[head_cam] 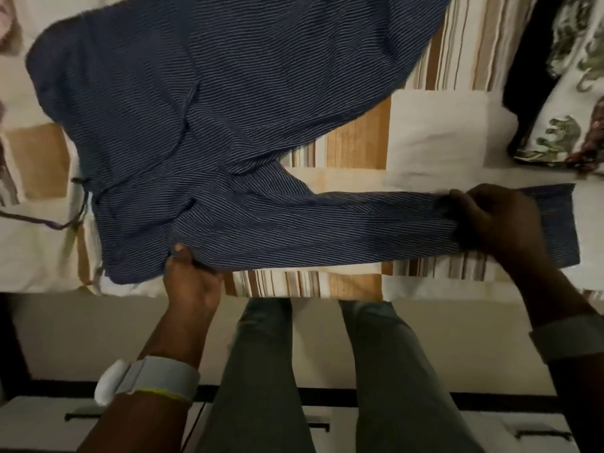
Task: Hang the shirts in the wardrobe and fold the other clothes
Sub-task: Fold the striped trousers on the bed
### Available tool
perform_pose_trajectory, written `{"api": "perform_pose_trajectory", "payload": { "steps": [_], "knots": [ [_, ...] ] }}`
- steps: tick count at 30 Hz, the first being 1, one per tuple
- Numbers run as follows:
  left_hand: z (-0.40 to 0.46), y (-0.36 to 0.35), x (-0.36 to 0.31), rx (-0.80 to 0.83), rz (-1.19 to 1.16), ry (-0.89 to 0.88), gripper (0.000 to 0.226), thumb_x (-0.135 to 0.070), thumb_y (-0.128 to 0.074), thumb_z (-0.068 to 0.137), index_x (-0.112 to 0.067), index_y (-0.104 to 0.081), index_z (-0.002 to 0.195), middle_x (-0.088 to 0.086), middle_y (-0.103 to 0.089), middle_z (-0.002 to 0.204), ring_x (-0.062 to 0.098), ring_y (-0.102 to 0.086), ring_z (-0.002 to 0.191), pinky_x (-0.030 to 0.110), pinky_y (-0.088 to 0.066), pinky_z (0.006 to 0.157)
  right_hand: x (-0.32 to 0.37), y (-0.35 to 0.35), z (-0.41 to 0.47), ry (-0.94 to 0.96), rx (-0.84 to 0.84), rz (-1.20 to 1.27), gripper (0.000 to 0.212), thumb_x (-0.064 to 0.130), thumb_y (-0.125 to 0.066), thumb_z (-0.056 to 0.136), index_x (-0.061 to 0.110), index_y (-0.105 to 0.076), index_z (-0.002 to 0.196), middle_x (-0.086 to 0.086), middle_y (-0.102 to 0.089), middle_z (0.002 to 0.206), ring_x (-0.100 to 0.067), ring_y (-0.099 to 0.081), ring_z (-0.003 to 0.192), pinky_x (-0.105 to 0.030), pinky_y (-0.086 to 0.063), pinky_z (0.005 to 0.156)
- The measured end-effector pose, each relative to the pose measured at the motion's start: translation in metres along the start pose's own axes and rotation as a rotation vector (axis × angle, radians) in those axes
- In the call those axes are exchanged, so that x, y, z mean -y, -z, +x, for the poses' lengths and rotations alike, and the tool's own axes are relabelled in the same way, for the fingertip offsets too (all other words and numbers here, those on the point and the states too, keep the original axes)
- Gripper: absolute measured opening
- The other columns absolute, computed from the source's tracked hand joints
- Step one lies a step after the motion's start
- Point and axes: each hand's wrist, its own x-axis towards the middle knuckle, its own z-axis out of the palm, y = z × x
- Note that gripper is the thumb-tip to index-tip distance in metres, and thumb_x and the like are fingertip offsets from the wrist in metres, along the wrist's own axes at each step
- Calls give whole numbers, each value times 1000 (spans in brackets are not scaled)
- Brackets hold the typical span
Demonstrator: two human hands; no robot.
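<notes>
Left hand (189, 279): thumb on top, fingers tucked beneath, pinching the near edge of a pair of navy trousers with fine white pinstripes, of soft crinkled cloth (183, 125), close to the waist.

Right hand (490, 220): fingers curled over the near leg, gripping it just short of the hem, which juts out past the knuckles.

Trousers: spread on the bed, near leg drawn straight between the two hands along the bed's front edge; far leg slack, trailing away toward the headward side. A dark drawstring (62, 223) strays from the waistband.

Patchwork bedspread of cream, tan and brown striped panels (434, 132): lies under the garment.

White fabric printed with green leaves (562, 138): heaped at the far right, apart from the trousers.

Handling note: the step appears to be lining up the legs for folding. It would go best with even tension kept between both grips, the slack leg laid square over the taut one, seams matched, wrinkles smoothed flat, and the drawstring tucked in first.
</notes>
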Motion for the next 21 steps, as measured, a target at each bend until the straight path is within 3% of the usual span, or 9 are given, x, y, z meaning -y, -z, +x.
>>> {"api": "perform_pose_trajectory", "payload": {
  "steps": [3,5,6,8,10,12,15,18,21],
  "knots": [
    [3,2,7,-46,62,-15,37,-22,-43,109,-17,-57,143,10,-67,138,33,-64,125,48,-56,96,-8,2,-1,-22,-16,-13,74,86,-34,89,22,-70,83,0,-67,71,-25,-65,68,-36,-47,66],
    [0,4,16,-152,114,-59,35,-19,-51,104,-12,-57,138,13,-68,132,36,-64,122,45,-58,88,-11,5,-8,-59,0,125,72,83,-41,89,19,-73,97,-1,-70,85,-18,-66,79,-29,-44,69],
    [-4,6,20,-256,172,-144,35,-19,-55,100,-10,-53,134,13,-66,130,35,-63,120,47,-59,88,-12,6,-14,-63,21,209,69,79,-50,88,17,-73,105,-1,-71,94,-10,-67,86,-23,-47,72],
    [-23,9,25,-392,450,-506,37,-24,-61,93,-16,-43,125,13,-54,122,28,-59,110,52,-54,98,-17,10,-29,-4,36,240,61,66,-71,84,14,-68,116,0,-69,107,3,-62,96,-11,-45,78],
    [-49,1,27,-126,771,-864,30,-20,-60,97,-19,-45,123,14,-52,114,30,-57,101,50,-52,91,-28,9,-46,67,-34,120,65,52,-80,75,8,-63,121,-9,-61,115,-11,-58,106,-22,-44,87],
    [-70,-26,29,298,989,-1006,18,-13,-58,100,-15,-57,118,9,-56,111,29,-59,99,43,-51,84,-43,5,-58,82,-97,-16,77,57,-81,72,4,-59,122,-19,-56,120,-31,-53,112,-39,-44,89],
    [-79,-93,42,779,1315,-1163,18,-15,-63,97,-15,-68,114,1,-61,115,23,-56,109,42,-44,90,-79,-1,-74,128,-96,-118,83,66,-78,74,0,-59,121,-21,-55,123,-36,-51,114,-44,-47,89],
    [-71,-155,64,1011,1525,-1221,34,-27,-67,95,-22,-64,128,0,-59,128,22,-51,123,42,-37,102,-107,-6,-83,169,-109,-201,66,37,-87,75,-3,-65,122,-25,-51,137,-42,-51,123,-52,-51,96],
    [-64,-197,78,1024,1829,-1275,55,-51,-69,87,-29,-57,136,-1,-53,134,27,-44,127,45,-33,104,-120,-8,-88,152,-103,-278,66,22,-89,71,1,-65,129,-24,-48,146,-46,-48,133,-57,-46,101]
  ]
}}
